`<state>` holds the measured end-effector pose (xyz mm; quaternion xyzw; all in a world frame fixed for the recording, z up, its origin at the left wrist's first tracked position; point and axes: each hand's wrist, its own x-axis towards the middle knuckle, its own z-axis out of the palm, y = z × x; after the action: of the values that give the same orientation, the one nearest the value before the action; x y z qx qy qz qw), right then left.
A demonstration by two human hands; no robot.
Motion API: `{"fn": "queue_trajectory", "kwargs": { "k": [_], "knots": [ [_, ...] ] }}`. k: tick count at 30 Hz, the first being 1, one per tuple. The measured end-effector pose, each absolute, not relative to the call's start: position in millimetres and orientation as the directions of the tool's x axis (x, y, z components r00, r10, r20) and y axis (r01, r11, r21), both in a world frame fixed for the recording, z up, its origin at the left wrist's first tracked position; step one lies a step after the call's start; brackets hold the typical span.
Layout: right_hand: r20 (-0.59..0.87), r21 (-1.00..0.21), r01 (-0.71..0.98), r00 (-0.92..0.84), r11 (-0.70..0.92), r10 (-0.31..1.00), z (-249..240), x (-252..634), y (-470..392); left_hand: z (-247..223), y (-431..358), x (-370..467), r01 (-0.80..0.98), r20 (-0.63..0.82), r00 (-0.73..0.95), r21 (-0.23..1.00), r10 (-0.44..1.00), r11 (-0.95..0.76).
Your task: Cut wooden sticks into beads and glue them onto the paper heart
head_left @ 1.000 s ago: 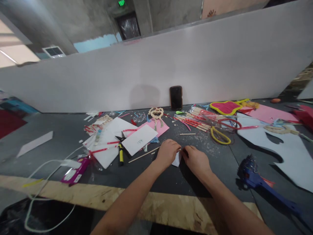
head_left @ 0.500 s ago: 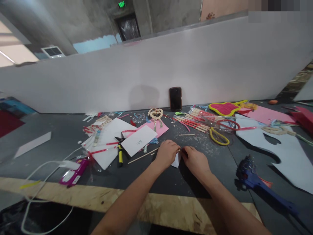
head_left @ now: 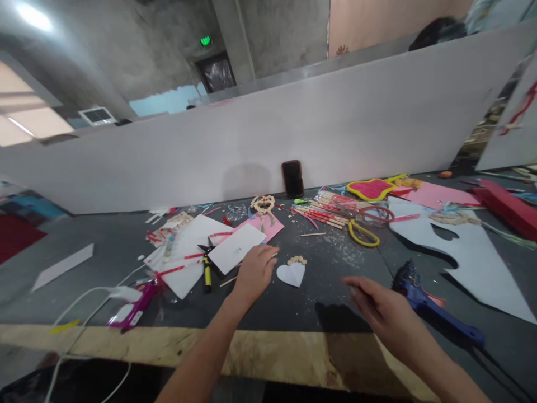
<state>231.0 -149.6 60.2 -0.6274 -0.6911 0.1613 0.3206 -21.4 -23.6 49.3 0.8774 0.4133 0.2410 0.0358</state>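
White heart and pale beads lay together on the dark table

The work in hand seemed to be matching the beads to the paper heart. From the left, your left hand was well set to steady the paper; a light fingertip on the flat of its left lobe would have served best, since thin paper likely creased under a hard press. In the middle, the bead curve needed to sit evenly along the heart's upper edge, judged from straight above. From the right, your right hand did well to nudge the beads from their outer side, a little at a time, without dragging the paper. Care was due near the blue glue gun, whose nozzle might have been hot.

Your left fingers were bent close together beside the heart's left lobe, not touching it. A pale sliver showed at their tips, but whether they gripped it could not be told. The heart lay just right of them, its point toward you, the beads against its far right edge. Your right fingers were loosely parted, with nothing visible in them, farther from the heart than the left.
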Motion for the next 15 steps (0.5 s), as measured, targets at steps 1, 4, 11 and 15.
{"fn": "queue_trajectory", "kwargs": {
  "k": [1,4,11,15],
  "knots": [
    [0.252,-0.652,0.742,0.018,0.156,0.967,55,234,-162,48,-33,-25,0.719,0.398,0.53,0.258,0.749,-0.646],
    [0.297,-0.679,0.718,0.077,0.154,0.952,38,237,-191,38,-63,-20,0.703,0.37,0.584,0.216,0.723,-0.678],
    [0.387,-0.589,0.777,0.031,0.221,0.922,23,238,-229,20,-102,17,0.744,0.214,0.616,0.158,0.758,-0.649],
    [0.445,-0.574,0.774,0.021,0.267,0.895,21,247,-244,19,-107,19,0.764,0.191,0.597,0.16,0.779,-0.625]
  ]
}}
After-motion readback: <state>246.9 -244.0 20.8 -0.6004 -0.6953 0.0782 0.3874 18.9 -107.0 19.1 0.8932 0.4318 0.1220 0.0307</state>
